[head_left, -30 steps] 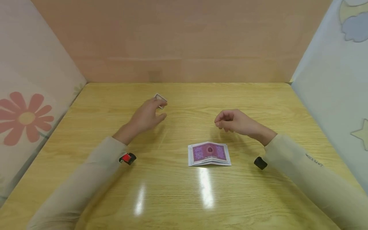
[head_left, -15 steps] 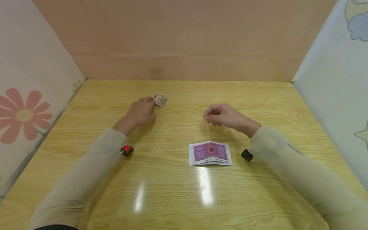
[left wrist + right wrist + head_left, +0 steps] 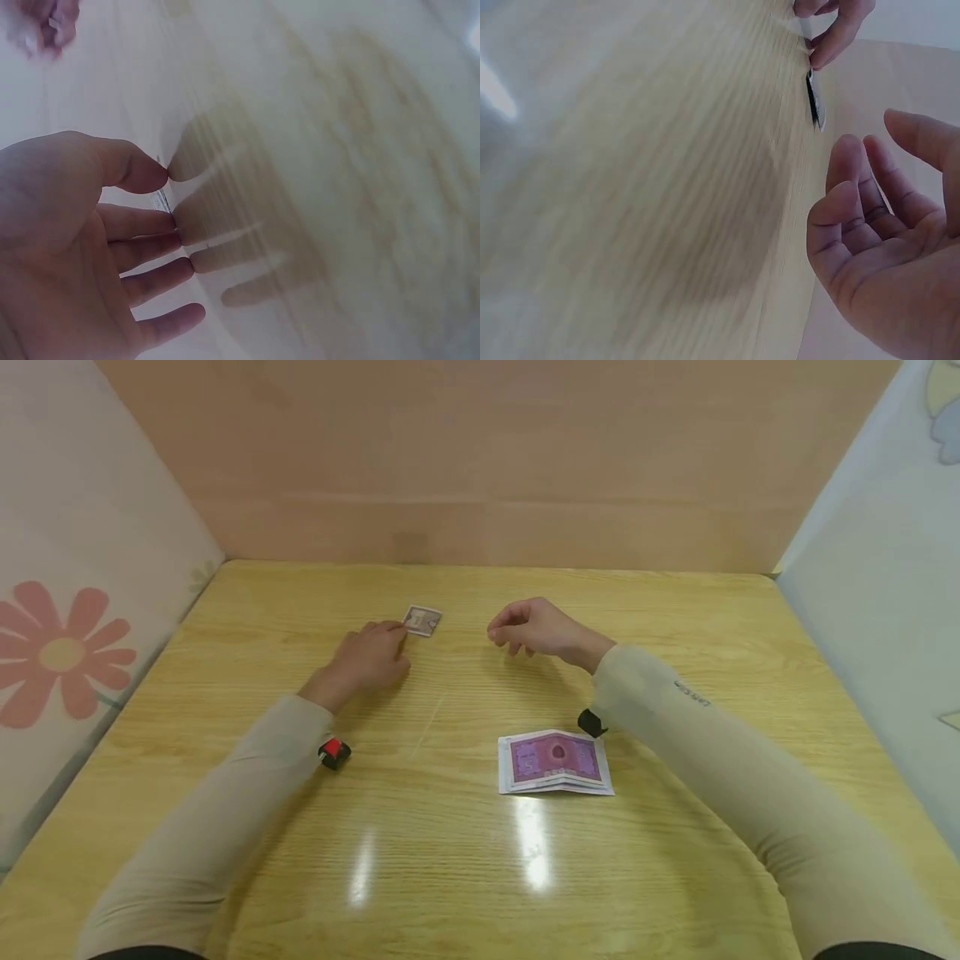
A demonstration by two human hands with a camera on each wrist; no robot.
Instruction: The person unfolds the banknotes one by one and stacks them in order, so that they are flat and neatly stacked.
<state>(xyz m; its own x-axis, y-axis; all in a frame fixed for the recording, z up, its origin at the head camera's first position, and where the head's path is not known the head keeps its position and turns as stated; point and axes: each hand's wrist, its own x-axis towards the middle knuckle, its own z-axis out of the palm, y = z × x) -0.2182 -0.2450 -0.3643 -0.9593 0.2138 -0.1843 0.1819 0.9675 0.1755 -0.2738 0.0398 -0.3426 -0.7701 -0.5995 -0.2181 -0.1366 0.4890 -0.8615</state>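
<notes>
A small folded paper note [image 3: 423, 620] with brownish print and a pale border lies toward the back of the table, left of centre. In the right wrist view the note [image 3: 815, 101] looks thin, with one edge lifted. My left hand [image 3: 366, 656] reaches in from the left, extended fingertips at the note's left corner. Over the table to the note's right hovers my right hand [image 3: 546, 628], fingers loosely bent and holding nothing. In the right wrist view that hand's thumb [image 3: 922, 139] stands apart from the fingers. Nearer me lies a stack of creased purple banknotes [image 3: 557, 758] marked 5.
The wood-grain table [image 3: 435, 860] ends at a tan back panel [image 3: 480, 460]. White side walls [image 3: 90, 510] with painted shapes flank it. A black wrist strap [image 3: 592, 723] on my right sleeve hangs close by the banknote stack's far right corner.
My right hand has moved left and farther back, toward the small note. My left hand has drawn back from over the note to its left corner. The note has turned slightly.
</notes>
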